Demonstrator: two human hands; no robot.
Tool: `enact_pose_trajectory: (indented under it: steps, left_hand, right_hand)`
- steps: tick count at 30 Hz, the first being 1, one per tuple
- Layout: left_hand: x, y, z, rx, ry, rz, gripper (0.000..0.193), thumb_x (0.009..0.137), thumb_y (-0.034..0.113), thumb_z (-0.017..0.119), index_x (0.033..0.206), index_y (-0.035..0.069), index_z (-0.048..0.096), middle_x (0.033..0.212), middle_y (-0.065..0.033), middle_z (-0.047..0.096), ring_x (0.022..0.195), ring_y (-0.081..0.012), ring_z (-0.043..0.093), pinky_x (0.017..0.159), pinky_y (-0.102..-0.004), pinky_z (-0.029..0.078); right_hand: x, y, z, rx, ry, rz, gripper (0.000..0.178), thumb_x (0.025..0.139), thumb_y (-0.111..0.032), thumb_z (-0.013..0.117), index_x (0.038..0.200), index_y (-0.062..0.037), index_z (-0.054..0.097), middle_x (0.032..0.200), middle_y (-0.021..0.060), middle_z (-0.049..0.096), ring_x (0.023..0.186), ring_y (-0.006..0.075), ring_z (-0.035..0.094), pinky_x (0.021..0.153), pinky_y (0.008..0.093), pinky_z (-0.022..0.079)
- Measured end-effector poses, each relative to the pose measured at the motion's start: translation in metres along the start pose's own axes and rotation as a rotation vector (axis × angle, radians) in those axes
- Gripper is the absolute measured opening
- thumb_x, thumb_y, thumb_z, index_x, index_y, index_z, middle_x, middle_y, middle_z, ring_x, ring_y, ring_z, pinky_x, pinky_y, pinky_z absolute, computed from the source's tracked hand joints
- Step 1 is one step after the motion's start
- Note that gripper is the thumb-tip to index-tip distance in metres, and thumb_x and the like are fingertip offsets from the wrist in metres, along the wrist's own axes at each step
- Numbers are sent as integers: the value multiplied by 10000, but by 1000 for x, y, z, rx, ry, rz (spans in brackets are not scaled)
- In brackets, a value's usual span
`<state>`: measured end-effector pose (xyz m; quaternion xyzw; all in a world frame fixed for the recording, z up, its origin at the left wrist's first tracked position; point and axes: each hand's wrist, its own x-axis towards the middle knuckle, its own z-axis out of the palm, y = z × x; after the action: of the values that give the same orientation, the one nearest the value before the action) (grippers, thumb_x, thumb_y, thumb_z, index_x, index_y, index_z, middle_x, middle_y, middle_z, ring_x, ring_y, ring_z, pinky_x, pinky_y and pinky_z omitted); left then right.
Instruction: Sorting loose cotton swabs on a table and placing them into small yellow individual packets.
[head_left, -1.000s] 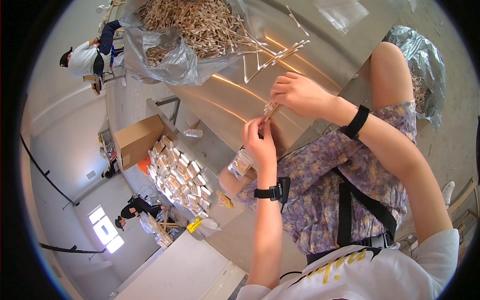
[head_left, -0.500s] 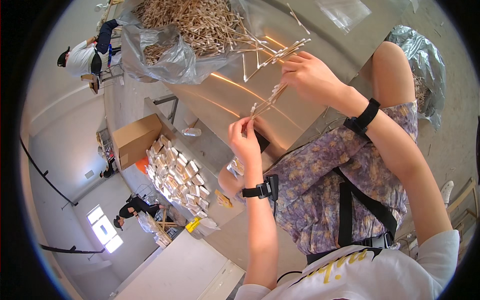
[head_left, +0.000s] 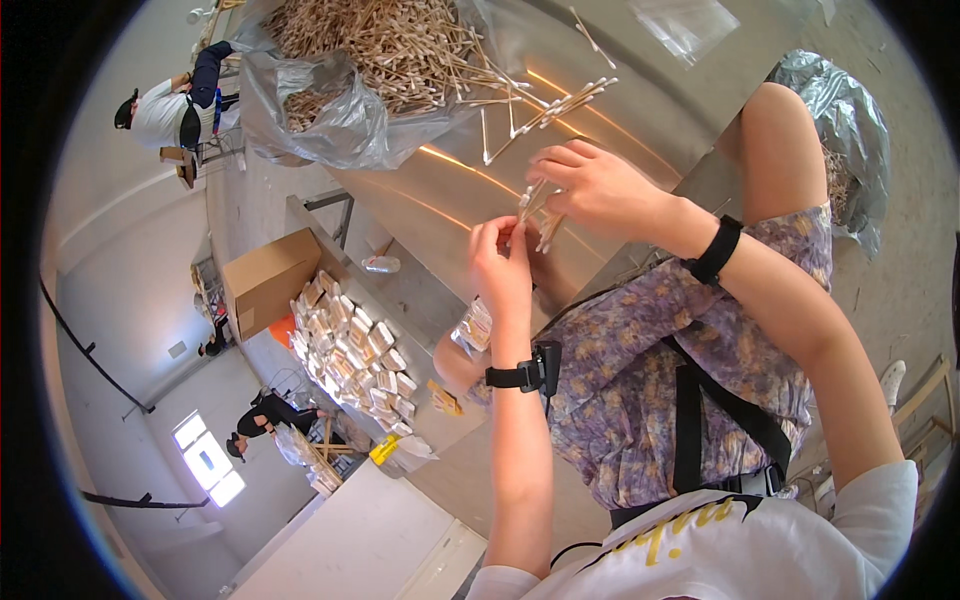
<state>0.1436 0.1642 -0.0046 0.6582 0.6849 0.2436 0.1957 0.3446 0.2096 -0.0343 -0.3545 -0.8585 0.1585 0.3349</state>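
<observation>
My right hand (head_left: pixel 608 190) is closed round a small bunch of cotton swabs (head_left: pixel 548 232), whose white tips poke out below its fingers. Close beside it, my left hand (head_left: pixel 502 262) pinches the end of a cotton swab at the bunch's left side. How many sticks each hand has is hard to make out. Beyond the hands, a loose row of cotton swabs (head_left: pixel 565 105) lies on the shiny metal table (head_left: pixel 450 200). A grey plastic bag (head_left: pixel 300 100) at the far left of the table holds a large heap of swabs (head_left: pixel 385 50).
A clear plastic bag (head_left: pixel 688 28) lies at the table's far side. On the right stands another swab-filled bag (head_left: pixel 860 130). Many small white packs (head_left: pixel 355 350) are piled at the left beside a cardboard box (head_left: pixel 270 280). Other people (head_left: pixel 265 415) work farther off.
My right hand has moved left and nearer, closing up to my left hand. The left hand has shifted slightly right and up. The swab bunch is now gathered between them.
</observation>
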Motion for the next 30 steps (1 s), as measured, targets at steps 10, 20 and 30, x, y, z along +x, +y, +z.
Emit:
enact_pose_trajectory:
  steps: [10,20,30]
  left_hand:
    - [-8,-12,-9,38,29,12,71,881,1,688,951,11,679,886,-91,631,776,-229,643,704,-346,524]
    - [21,2,0,-119,-78,-23,135,893,9,681,1021,3,724,908,-86,683,803,-184,670,763,-295,528]
    - [-9,40,23,172,76,200,418,1001,133,550,1381,-35,505,1344,-232,553,1261,-402,522,1066,-469,414]
  right_hand:
    - [2,10,1,29,-48,-6,125,698,-94,670,818,-68,646,923,26,647,994,227,590,936,364,458]
    - [2,-13,13,255,144,65,231,751,-106,705,979,-88,680,1034,47,642,1019,243,601,895,340,463]
    - [8,19,-24,493,484,480,274,861,-50,631,1134,-76,630,1016,107,624,927,283,651,812,397,535]
